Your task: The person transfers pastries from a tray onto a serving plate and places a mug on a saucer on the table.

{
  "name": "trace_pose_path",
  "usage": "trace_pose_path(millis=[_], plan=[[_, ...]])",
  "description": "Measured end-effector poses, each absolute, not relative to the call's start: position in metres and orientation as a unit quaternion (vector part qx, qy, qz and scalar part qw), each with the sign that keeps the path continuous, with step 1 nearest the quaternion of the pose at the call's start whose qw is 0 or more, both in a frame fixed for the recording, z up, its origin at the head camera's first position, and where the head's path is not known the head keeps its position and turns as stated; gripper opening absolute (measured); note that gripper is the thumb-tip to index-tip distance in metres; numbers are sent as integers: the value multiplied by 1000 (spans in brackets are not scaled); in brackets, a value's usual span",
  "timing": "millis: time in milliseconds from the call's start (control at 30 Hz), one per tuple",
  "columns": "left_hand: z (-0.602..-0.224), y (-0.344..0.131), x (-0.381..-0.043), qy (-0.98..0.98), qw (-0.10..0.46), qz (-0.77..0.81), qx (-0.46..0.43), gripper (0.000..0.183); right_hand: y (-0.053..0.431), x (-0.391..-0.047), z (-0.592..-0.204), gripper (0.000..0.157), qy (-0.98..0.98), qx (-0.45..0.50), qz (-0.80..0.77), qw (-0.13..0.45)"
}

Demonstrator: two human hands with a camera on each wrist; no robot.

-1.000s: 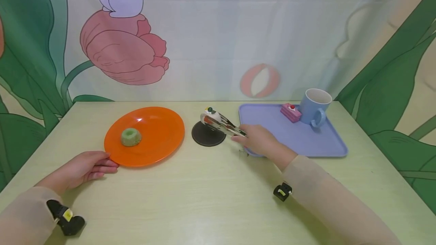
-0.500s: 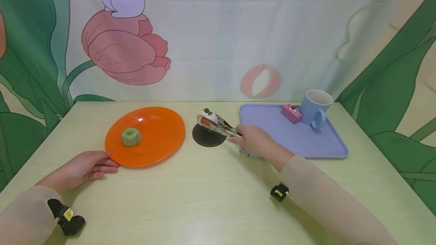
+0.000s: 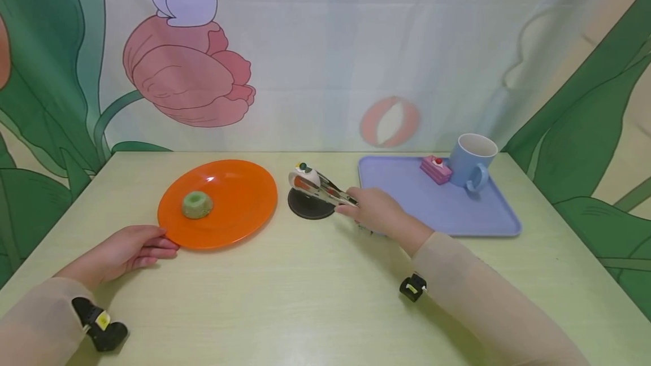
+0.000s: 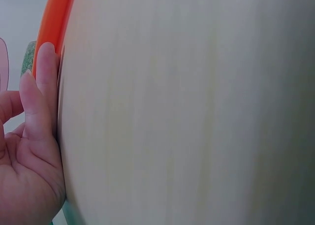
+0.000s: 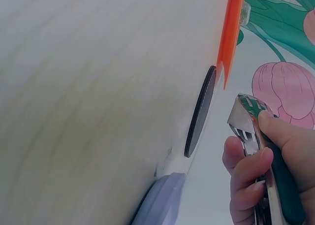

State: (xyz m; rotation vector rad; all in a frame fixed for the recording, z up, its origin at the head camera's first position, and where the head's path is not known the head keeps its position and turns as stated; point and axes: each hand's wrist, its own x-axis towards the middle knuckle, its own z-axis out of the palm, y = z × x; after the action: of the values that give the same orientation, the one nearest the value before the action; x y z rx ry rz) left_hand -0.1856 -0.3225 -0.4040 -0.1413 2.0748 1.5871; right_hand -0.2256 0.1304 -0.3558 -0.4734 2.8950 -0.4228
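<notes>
Tongs (image 3: 329, 191), one pair, shiny metal with fork-like ends and a dark green handle. Right hand (image 3: 378, 210) grips them, fingers curled round, thumb pressed along the handle. Tong ends are closed on one small round white cake (image 3: 309, 175) with green and yellow bits on top; cake is raised over the rear of one flat round black coaster (image 3: 310, 208), between plate and tray.

Left hand (image 3: 124, 250) touches the near-left rim of one glossy round orange plate (image 3: 234, 196); its fingers are mostly straight, not wrapped round anything. One small pale green ring-shaped cake (image 3: 197, 205) sits on that plate, left of centre.

Right side: one rectangular lavender tray (image 3: 437, 213) with a raised rim. Two items on it, both toward the back: one light blue mug (image 3: 465, 162), upright, handle facing the near side, and one pink cake slice (image 3: 435, 170) with a red topping, just left of the mug.

Cakes total three: white, green, pink. Two beige sleeves (image 3: 488, 292), two small black devices (image 3: 107, 336), one at each wrist. One pale wood-look table (image 3: 274, 298); behind it, one printed fabric backdrop (image 3: 315, 72) with green leaves and a pink flower.
</notes>
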Motion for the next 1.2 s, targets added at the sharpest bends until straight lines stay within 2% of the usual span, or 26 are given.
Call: trace_pose_path(millis=[500, 767, 1200], plan=[[-404, -322, -186, 766, 259, 586, -49, 44, 123, -226, -357, 62, 972, -154, -143, 103], [-403, -321, -184, 768, 259, 582, -58, 46, 117, -227, -358, 53, 971, -161, -143, 102], [-403, -322, -185, 766, 261, 584, -56, 45, 109, -229, -358, 60, 970, -164, -148, 102]])
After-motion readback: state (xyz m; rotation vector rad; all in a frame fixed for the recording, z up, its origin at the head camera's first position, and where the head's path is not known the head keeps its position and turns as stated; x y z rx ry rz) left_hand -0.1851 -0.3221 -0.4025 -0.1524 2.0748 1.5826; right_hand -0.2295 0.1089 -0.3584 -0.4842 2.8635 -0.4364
